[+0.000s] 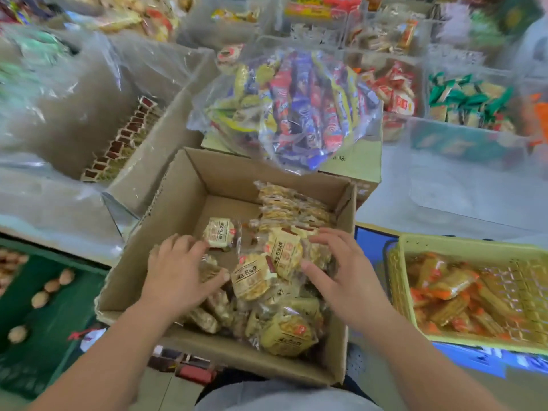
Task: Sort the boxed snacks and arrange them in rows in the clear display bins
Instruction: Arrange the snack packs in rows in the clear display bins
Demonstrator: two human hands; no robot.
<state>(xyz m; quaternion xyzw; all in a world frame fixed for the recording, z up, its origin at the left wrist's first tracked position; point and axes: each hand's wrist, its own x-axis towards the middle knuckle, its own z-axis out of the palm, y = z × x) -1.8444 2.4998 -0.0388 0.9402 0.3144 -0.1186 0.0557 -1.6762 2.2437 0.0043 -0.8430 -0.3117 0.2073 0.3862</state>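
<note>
Showing in the head view, lower centre: cardboard box (189, 197), with yellow snack packets (281, 253) heaped toward its right side. Left hand (181, 271) and right hand (341, 268) are resting spread-fingered on the heap, grasping nothing yet. Gathering a few same-facing packets per lift is looking wisest. Box walls are crowding both wrists; clear display bins (462, 137) are waiting upper right, behind a bulging snack bag (296, 108).

You have bright, even light; only soft shadows lie under your left hand (175, 271) and right hand (341, 271) in the brown cardboard box (184, 185). Beyond the hands, the crumpled clear plastic bag of red and blue packets (296, 108) gives white glare. Far from them, the edges are blurred and bent.
</note>
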